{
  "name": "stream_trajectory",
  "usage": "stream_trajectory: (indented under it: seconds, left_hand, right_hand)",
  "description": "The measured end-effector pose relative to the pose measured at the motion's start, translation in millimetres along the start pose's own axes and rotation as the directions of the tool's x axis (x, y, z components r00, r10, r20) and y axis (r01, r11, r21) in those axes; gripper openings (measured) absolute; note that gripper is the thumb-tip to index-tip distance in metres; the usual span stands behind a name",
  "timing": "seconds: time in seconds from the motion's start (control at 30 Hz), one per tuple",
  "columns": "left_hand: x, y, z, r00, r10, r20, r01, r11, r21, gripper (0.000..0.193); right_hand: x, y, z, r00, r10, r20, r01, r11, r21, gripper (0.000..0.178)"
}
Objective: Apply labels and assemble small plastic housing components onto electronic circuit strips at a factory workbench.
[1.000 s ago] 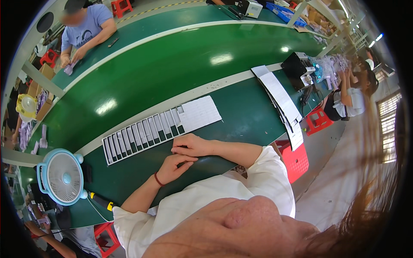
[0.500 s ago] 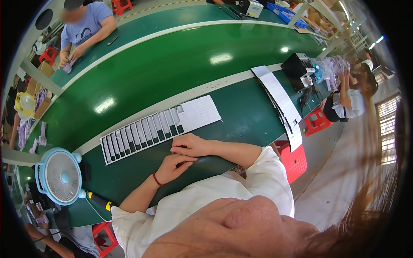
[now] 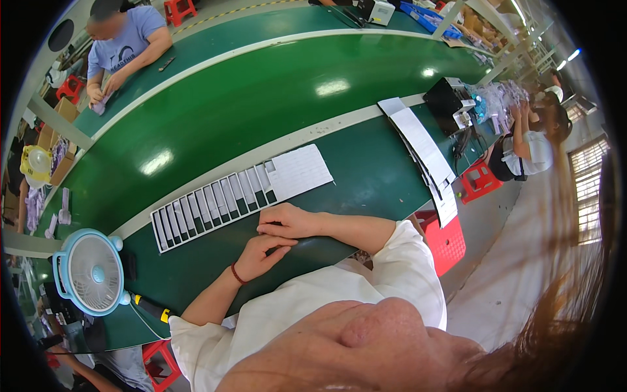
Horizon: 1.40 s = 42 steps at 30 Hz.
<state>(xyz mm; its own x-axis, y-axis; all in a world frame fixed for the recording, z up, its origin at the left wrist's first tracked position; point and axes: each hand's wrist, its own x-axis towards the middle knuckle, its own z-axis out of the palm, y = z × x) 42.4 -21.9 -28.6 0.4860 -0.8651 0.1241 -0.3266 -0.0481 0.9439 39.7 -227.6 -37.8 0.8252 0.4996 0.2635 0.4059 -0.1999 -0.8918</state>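
Both my hands rest at the near edge of the dark green table, one close against the other. My left hand (image 3: 264,257), with a dark red bracelet at the wrist, has its fingers stretched toward the right and holds nothing. Just beyond it, my right hand (image 3: 289,221) lies with its fingers loosely bent, and nothing shows in its grasp. Ahead of them lies a long white slotted tray (image 3: 210,208) with narrow compartments, some holding pale strips. A white printed sheet (image 3: 300,171) covers the tray's right end. The right hand is nearest to the tray's front edge, apart from it.
A light blue fan (image 3: 95,273) stands at the left beside a yellow-and-black handled tool (image 3: 151,307). Long white sheets (image 3: 421,147) lie stacked at the right, near a black box-shaped device (image 3: 449,104). A green belt (image 3: 261,98) runs beyond the table. Other people sit at far left and right.
The whole view has shifted very slightly. My hands keep the same pose, and the tray has not moved.
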Motion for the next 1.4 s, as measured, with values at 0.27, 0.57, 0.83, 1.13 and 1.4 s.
stream_trajectory:
  seconds: [0.27, 0.57, 0.83, 1.13, 1.4]
  left_hand:
    - [0.0, -0.2, 0.1, 1.000, -0.001, -0.004, 0.001, 1.000, -0.005, 0.024]
    - [-0.1, -1.4, 1.4, 0.998, 0.050, -0.030, -0.050, 0.999, 0.014, 0.025]
    - [1.3, 0.4, 1.0, 0.999, 0.046, -0.018, -0.046, 0.999, 0.003, 0.025]
    - [2.6, 2.9, 1.2, 0.998, 0.053, -0.044, -0.051, 0.997, 0.054, 0.023]
    - [3.6, 2.9, 1.5, 1.000, 0.012, -0.027, -0.011, 0.999, 0.053, 0.023]
  right_hand:
    - [1.3, -2.6, -0.2, 1.000, -0.005, -0.021, 0.005, 1.000, 0.013, 0.024]
    - [0.6, -1.1, 1.8, 1.000, -0.010, -0.027, 0.010, 1.000, 0.009, 0.023]
    - [0.6, 0.3, 0.4, 1.000, -0.013, -0.022, 0.014, 1.000, 0.021, 0.023]
    - [-0.1, 3.1, 3.1, 0.996, -0.059, -0.071, 0.058, 0.998, -0.021, 0.027]
    - [-2.3, 4.8, 2.9, 0.998, -0.060, -0.031, 0.058, 0.998, -0.039, 0.023]
